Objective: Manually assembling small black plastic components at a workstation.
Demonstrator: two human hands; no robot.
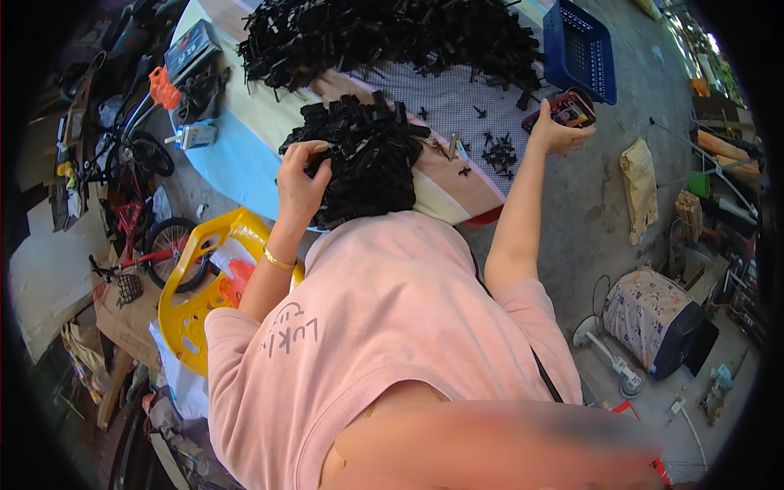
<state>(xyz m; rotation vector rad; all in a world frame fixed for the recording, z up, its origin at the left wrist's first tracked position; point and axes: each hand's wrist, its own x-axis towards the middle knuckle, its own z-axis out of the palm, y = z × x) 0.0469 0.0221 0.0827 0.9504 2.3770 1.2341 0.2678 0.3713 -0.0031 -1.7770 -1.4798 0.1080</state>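
Observation:
A heap of small black strip-like pieces (367, 155) lies right in front of me, at the table's near edge. My left hand (302, 180) is at the heap's left side, thumb and fingers curled together. Whatever they pinch, if anything, is too small to make out. Out to the right, my right hand (563, 135) is closed on a phone (572, 110) with a dark red edge and a lit screen. Between the hands, a few small black cross-shaped pieces (500, 153) are scattered on the checked cloth (449, 102). A small metal tool (452, 145) lies beside them.
A larger black pile (392, 41) covers the table's far side. Beyond the phone stands a blue plastic basket (578, 51). To my left are a yellow plastic chair (184, 314), a bicycle (135, 229) and a box (192, 51). A cloth-covered object (653, 314) stands at right.

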